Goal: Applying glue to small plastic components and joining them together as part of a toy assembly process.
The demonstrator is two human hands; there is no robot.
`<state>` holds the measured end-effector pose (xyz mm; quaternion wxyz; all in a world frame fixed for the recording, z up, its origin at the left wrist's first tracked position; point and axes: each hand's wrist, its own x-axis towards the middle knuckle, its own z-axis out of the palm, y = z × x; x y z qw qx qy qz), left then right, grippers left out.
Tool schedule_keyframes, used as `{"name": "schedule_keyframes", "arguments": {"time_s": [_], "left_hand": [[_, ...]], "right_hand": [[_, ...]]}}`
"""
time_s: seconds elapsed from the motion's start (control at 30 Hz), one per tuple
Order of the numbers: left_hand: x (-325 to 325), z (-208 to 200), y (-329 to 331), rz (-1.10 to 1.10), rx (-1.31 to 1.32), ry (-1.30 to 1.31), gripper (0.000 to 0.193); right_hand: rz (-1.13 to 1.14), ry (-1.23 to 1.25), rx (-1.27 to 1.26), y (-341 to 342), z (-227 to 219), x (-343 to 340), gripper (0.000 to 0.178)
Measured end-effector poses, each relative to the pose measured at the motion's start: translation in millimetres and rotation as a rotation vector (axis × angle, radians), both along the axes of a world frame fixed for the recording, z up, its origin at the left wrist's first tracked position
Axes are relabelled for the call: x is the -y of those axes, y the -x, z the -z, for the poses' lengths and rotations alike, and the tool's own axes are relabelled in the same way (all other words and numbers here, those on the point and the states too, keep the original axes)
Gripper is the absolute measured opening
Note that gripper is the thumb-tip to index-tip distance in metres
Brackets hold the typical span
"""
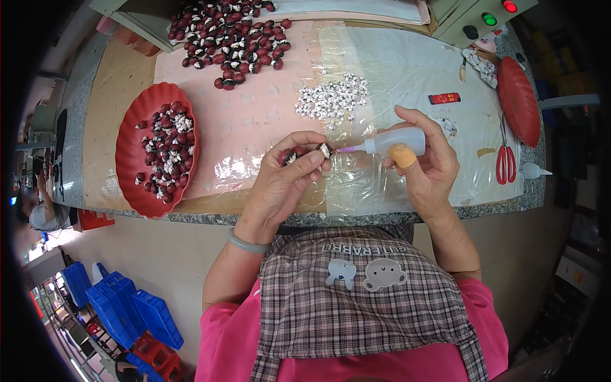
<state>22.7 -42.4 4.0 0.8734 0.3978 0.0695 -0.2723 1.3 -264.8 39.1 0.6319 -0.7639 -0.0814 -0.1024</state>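
Observation:
My left hand [280, 178] is closed on small rounded pieces in dark red, black and white. One of these pieces [324, 151] is pinched at the fingertips with its white part outward. My right hand [428, 165], an orange cover on its thumb, grips a translucent squeeze bottle [400, 140] lying sideways. The bottle's purple needle tip points left and meets, or nearly meets, the pinched piece; I cannot tell which. Just beyond my hands lies a loose pile of tiny white parts with dark marks [332, 97].
At left, a red scalloped tray [125, 137] holds red balls and white parts. Many red-and-black pieces [238, 51] lie at the back. To the right are red-handled scissors [506, 165], a red box-like item [444, 99], a red dish [517, 95] and another nozzle bottle [534, 170].

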Motion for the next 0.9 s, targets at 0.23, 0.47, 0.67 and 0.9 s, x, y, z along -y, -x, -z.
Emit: {"name": "schedule_keyframes", "arguments": {"time_s": [0.23,0.47,0.67,0.9], "left_hand": [[0.3,0.9,0.1,0.025,0.036,-0.012,0.026],[2.2,1.3,1.3,0.026,0.033,-0.033,0.023],[1.2,3.3,1.0,0.05,0.04,-0.004,0.026],[-1.0,4.4,0.9,0.048,0.014,-0.002,0.025]], "right_hand": [[-0.014,0.234,0.154,1.4,-0.3,3.0,0.042],[-0.027,0.25,0.156,2.2,-2.2,0.1,0.042],[0.052,0.228,0.137,2.7,-3.7,-6.0,0.041],[0.036,0.332,0.272,0.3,-4.2,-5.7,0.039]]}}
